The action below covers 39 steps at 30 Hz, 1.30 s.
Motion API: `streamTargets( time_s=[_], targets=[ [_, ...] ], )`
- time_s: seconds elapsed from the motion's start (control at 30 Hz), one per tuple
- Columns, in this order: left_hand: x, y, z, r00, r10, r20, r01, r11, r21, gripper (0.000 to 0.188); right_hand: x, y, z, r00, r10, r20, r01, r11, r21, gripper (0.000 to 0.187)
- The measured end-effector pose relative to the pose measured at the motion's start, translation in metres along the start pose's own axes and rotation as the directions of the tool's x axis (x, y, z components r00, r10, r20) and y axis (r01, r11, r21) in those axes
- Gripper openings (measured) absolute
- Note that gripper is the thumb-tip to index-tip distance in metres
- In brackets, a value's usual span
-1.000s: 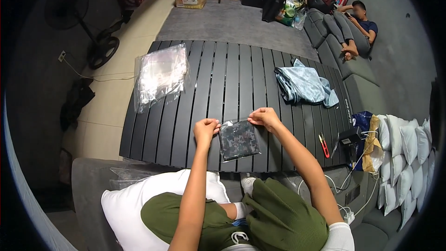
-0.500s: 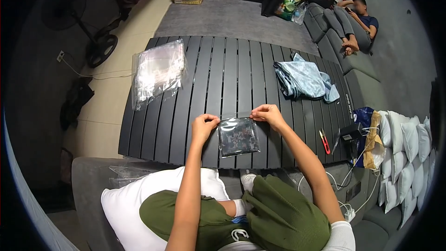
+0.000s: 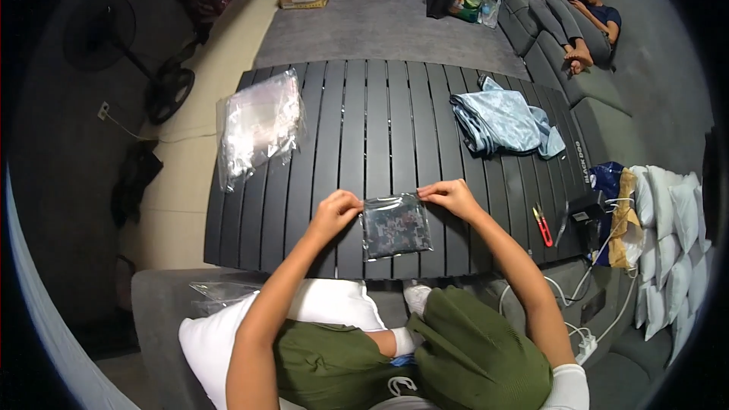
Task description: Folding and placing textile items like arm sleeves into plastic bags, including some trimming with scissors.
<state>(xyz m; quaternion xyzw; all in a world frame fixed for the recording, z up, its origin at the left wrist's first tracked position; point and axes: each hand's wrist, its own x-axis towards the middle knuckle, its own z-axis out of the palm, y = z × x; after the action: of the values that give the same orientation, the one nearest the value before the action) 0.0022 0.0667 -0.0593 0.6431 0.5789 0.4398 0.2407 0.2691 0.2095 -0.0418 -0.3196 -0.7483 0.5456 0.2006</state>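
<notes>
At the near side of the black slatted table [image 3: 377, 129], toward its middle, is a clear packet [image 3: 396, 224] with folded dark camouflage cloth [image 3: 399, 234] inside. With the packet as the dial's centre and twelve straight ahead, the left hand [image 3: 336, 214] has thumb and fingertips pinched on its ten o'clock corner, while the right hand [image 3: 453, 199] pinches the one o'clock corner; how firmly either grips cannot be told. At ten o'clock, well apart, lies a stack of clear plastic bags [image 3: 262, 125]. A crumpled pale blue cloth [image 3: 505, 118] sits between one and two o'clock. Red-handled snips [image 3: 544, 229] lie at three o'clock, a black adapter [image 3: 588, 212] just beyond them. At seven o'clock, below the table's edge, is a white pillow [image 3: 334, 304].
</notes>
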Motion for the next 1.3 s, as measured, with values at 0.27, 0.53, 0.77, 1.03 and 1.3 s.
streamTargets(
  time_s=[0.27,0.53,0.77,1.03,1.3],
  targets=[
    [-0.003,-0.003,-0.003,0.991,0.106,0.083,-0.110,0.993,0.037,0.009,-0.004,0.000,-0.006,0.985,-0.139,0.102,0.152,0.980,-0.130,0.015],
    [-0.004,-0.006,-0.009,0.975,0.113,0.189,-0.126,0.990,0.058,0.007,-0.008,0.001,-0.003,0.963,-0.229,0.139,0.260,0.926,-0.275,0.016],
    [-0.007,-0.006,-0.010,0.969,0.097,0.229,-0.137,0.976,0.167,0.007,-0.018,0.003,0.007,0.944,-0.302,0.130,0.329,0.848,-0.415,0.017],
    [-0.008,0.002,-0.007,0.974,0.151,0.169,-0.195,0.939,0.283,0.011,-0.031,0.013,0.012,0.891,-0.428,0.153,0.438,0.717,-0.542,0.026],
    [-0.013,-0.007,-0.009,0.956,0.228,0.187,-0.280,0.900,0.334,0.014,-0.043,0.001,0.008,0.886,-0.389,0.252,0.436,0.513,-0.740,0.038]
  ],
)
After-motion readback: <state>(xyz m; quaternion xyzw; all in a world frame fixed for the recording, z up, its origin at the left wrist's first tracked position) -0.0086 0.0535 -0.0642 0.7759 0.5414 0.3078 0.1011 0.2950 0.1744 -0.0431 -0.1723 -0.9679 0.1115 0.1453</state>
